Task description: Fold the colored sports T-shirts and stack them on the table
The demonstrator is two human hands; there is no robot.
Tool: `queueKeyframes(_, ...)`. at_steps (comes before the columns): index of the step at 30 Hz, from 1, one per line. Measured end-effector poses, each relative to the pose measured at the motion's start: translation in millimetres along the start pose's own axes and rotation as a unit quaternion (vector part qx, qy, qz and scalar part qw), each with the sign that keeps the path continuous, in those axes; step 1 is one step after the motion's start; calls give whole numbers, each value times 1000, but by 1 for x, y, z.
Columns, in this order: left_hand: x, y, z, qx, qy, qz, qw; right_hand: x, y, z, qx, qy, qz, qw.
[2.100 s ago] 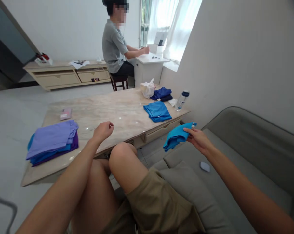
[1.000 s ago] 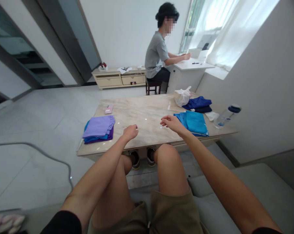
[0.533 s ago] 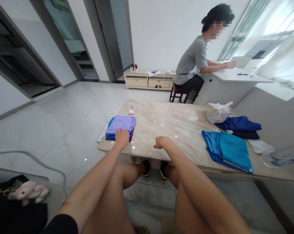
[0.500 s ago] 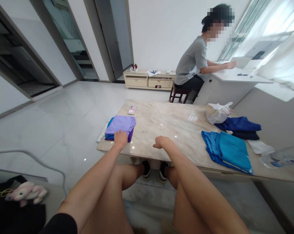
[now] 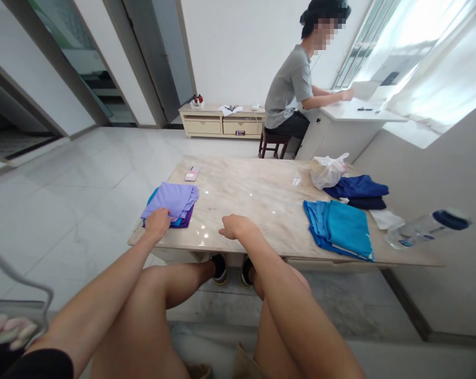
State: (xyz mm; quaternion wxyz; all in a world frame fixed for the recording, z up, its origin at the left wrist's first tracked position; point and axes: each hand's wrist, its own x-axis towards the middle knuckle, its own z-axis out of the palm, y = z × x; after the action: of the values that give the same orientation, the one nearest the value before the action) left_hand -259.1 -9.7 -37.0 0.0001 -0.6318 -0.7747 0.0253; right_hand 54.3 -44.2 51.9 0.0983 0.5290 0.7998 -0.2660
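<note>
My left hand (image 5: 159,222) is at the near edge of a folded lavender cloth (image 5: 174,196), its fingers bent and closed on the fabric. The lavender cloth lies on top of a small stack at the table's left end. Under it show a dark purple cloth (image 5: 189,218) and a blue cloth (image 5: 151,197). My right hand (image 5: 237,226) hangs over the table's near side, right of the stack, with its fingers curled in and nothing seen in them.
The marble-topped table (image 5: 246,184) also bears a phone (image 5: 192,173), folded bright-blue cloths (image 5: 346,226), dark blue clothing (image 5: 358,187), a white plastic bag (image 5: 328,171) and a plastic bottle (image 5: 423,229). A person (image 5: 291,87) sits beyond it at a white desk (image 5: 360,111).
The view has swung right, so everything sits further left in it. My left hand has moved slightly left along the stack, and the lavender cloth lies more askew. My right hand keeps its curled pose.
</note>
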Motion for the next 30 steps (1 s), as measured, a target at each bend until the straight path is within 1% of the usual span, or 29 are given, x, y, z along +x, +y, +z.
queueKeyframes(2, 0, 2, 0, 12, -9, 12, 1000, -9, 5, 0, -12, 9, 13, 1000)
queueKeyframes(4, 2, 5, 0, 18, -13, 13, 1000, -18, 10, 1, -22, 5, 24, 999)
queueKeyframes(7, 9, 9, 3, 14, -20, -7, 1000, -28, 16, 4, -23, -39, 35, 998)
queueKeyframes(9, 13, 9, 5, 8, -21, -26, 999, -31, 20, 3, -20, -54, 41, 998)
queueKeyframes(12, 18, 4, 8, -20, -15, -61, 998, -31, 21, -4, -18, -31, 40, 999)
queueKeyframes(15, 21, -2, 10, -80, -9, -99, 992, -30, 16, -13, -19, -14, 39, 999)
queueKeyframes(18, 23, -4, 9, -149, 16, -112, 982, -32, 8, -21, -19, 1, 29, 999)
queueKeyframes(21, 26, 3, 0, -208, 70, -108, 970, -35, 0, -24, -24, 6, 18, 1000)
queueKeyframes(22, 27, 7, -5, -231, 89, -117, 962, -36, -2, -23, -25, 4, 16, 1000)
queueKeyframes(23, 28, 14, -12, -260, 108, -135, 950, -36, -3, -22, -25, 3, 14, 1000)
queueKeyframes(25, 28, 32, -29, -343, 152, -162, 913, -36, -3, -18, -24, 10, 12, 1000)
queueKeyframes(26, 25, 43, -38, -400, 171, -158, 887, -36, -2, -16, -25, 20, 14, 999)
queueKeyframes(27, 22, 56, -48, -468, 180, -135, 854, -34, 0, -13, -28, 40, 16, 999)
queueKeyframes(28, 16, 69, -58, -547, 171, -92, 814, -33, 3, -11, -32, 70, 20, 997)
queueKeyframes(29, 9, 82, -67, -630, 144, -39, 762, -31, 6, -9, -39, 112, 25, 993)
queueKeyframes(30, 0, 95, -76, -704, 103, 17, 702, -29, 10, -8, -48, 162, 31, 985)
